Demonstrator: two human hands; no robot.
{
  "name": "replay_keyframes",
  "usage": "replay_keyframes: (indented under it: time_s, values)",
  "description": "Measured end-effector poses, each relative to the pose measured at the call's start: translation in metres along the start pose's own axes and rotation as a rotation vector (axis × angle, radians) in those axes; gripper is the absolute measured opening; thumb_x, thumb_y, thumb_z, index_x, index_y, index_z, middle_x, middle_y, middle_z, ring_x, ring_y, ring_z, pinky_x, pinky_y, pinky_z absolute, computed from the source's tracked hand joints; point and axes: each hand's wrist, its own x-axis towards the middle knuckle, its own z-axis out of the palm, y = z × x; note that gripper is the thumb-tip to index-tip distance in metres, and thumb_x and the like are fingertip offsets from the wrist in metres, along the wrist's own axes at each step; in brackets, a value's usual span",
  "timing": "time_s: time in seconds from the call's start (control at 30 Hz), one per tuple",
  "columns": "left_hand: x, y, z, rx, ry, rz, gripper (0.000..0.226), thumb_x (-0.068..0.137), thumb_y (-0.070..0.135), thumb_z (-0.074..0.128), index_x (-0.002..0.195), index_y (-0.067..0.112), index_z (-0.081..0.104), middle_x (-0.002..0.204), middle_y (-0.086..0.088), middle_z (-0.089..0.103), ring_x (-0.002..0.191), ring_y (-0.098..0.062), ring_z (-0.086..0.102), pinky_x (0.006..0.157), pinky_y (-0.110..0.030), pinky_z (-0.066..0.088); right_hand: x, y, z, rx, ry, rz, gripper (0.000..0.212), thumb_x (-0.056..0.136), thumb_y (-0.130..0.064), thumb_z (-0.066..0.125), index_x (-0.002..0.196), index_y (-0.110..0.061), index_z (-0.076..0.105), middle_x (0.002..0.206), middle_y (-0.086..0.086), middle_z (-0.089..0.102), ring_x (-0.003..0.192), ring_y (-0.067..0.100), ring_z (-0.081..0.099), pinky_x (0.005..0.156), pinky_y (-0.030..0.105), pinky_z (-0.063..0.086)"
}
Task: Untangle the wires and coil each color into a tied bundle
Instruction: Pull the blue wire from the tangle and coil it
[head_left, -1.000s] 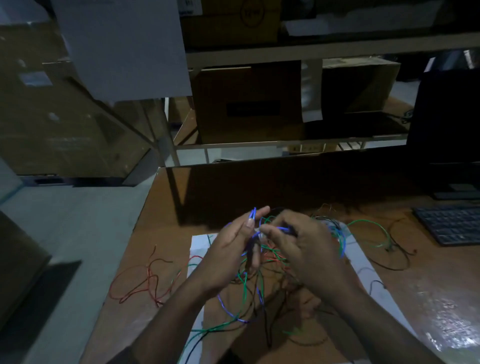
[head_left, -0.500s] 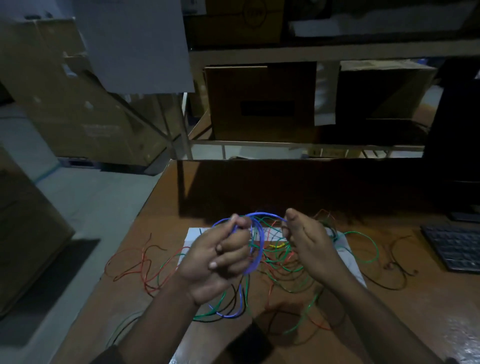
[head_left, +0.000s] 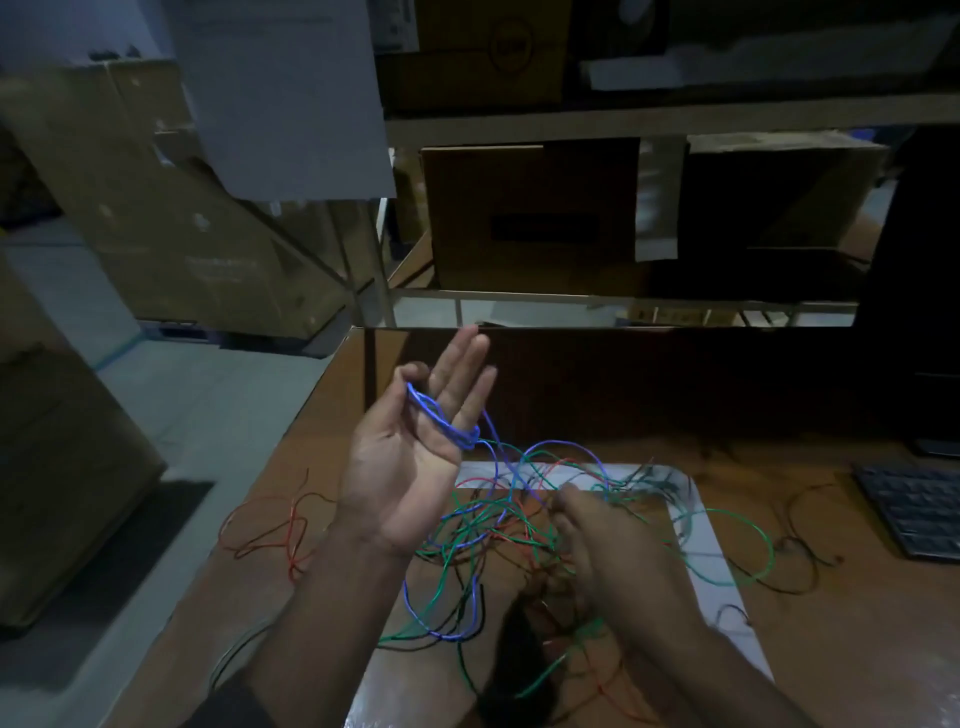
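Left hand (head_left: 410, 457) has opened from a fist half a second ago: palm up, fingers straight, raised over the tabletop (head_left: 831, 649). Blue wire (head_left: 441, 415) loops around its fingers, coil begun, and trails down into the tangle (head_left: 498, 525) on the white sheet (head_left: 727, 623). Right hand (head_left: 608, 545) has dropped from beside the left into the tangle; whether it pinches a strand, cannot tell. Judgement: feeding more blue. Round logo on the far box (head_left: 478, 52), unreadable.

blue wire (head_left: 441, 415) looped over left hand (head_left: 410, 457)
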Motion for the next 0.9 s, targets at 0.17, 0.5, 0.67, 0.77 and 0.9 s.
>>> replay_keyframes:
  time_s: [0.17, 0.5, 0.67, 0.77, 0.9]
  values:
    - [0.014, -0.018, -0.023, 0.529, -0.039, 0.073, 0.026, 0.109, 0.019, 0.032, 0.099, 0.013, 0.055, 0.145, -0.022, 0.058, 0.14, -0.03, 0.052, 0.126, -0.05, 0.024, 0.008, -0.025, -0.008, -0.095, -0.119, -0.231, 0.034, 0.097, -0.053, 0.029, 0.101, -0.028, 0.053, 0.097, -0.008, 0.064, 0.093, 0.018, 0.062, 0.071, 0.034, 0.043]
    - [-0.003, -0.028, -0.043, 1.315, -0.065, -0.139, 0.033, 0.113, 0.023, 0.032, 0.091, 0.009, 0.054, 0.064, 0.002, 0.055, 0.063, -0.012, 0.057, 0.067, -0.023, 0.049, 0.033, -0.042, -0.03, 0.189, 0.236, -0.18, 0.026, 0.1, -0.046, 0.047, 0.089, -0.026, 0.06, 0.084, -0.01, 0.054, 0.075, 0.009, 0.057, 0.065, 0.038, 0.047]
    - [-0.001, -0.027, -0.041, 1.191, -0.072, -0.268, 0.033, 0.112, 0.029, 0.034, 0.096, 0.013, 0.057, 0.063, 0.008, 0.033, 0.051, -0.005, 0.026, 0.048, -0.021, 0.024, 0.053, -0.035, -0.035, 0.187, 0.314, -0.152, 0.028, 0.097, -0.051, 0.054, 0.085, -0.026, 0.058, 0.079, -0.009, 0.053, 0.069, 0.009, 0.052, 0.059, 0.037, 0.045]
    - [-0.001, -0.024, -0.041, 1.06, -0.128, -0.348, 0.035, 0.112, 0.028, 0.032, 0.089, 0.013, 0.054, 0.06, 0.006, 0.028, 0.047, -0.004, 0.021, 0.045, -0.017, 0.022, 0.059, -0.028, -0.037, 0.231, 0.296, -0.105, 0.036, 0.089, -0.059, 0.06, 0.08, -0.025, 0.054, 0.072, -0.008, 0.052, 0.064, 0.009, 0.051, 0.055, 0.027, 0.04]
    - [-0.002, -0.02, -0.043, 0.646, -0.112, -0.447, 0.035, 0.105, 0.034, 0.042, 0.072, 0.021, 0.042, 0.055, 0.007, 0.02, 0.044, -0.006, 0.013, 0.043, -0.023, 0.01, 0.062, -0.021, -0.034, 0.388, 0.294, -0.05, 0.044, 0.092, -0.059, 0.06, 0.075, -0.019, 0.054, 0.06, -0.006, 0.046, 0.056, 0.005, 0.042, 0.052, 0.023, 0.031]
